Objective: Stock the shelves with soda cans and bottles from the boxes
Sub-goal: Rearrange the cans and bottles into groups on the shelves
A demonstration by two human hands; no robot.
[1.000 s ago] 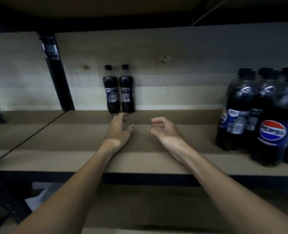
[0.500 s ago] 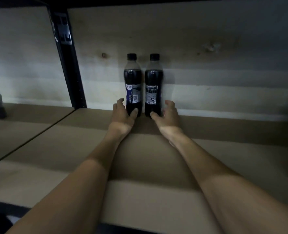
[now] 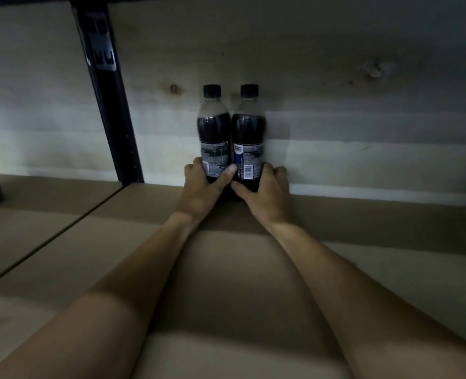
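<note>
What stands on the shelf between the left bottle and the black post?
Nothing. In the head view, the shelf between the left bottle and the post is bare.

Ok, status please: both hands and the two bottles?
Status: left grip holds left bottle, right grip holds right bottle. Both upright, touching, at shelf back. Nothing seen in the way.

1. Left bottle [image 3: 213, 132]: black cap, dark drink, see-through top; label grey w/ tiny white writing.
2. Right bottle [image 3: 249, 132]: black cap, dark drink; label blue & white w/ a black-striped barcode.
3. Shelf board [image 3: 62, 242]: plain brown, no pattern.
4. Back wall [image 3: 335, 77]: pale wood w/ dark knot spots.
5. Post [image 3: 111, 119]: black.
</note>
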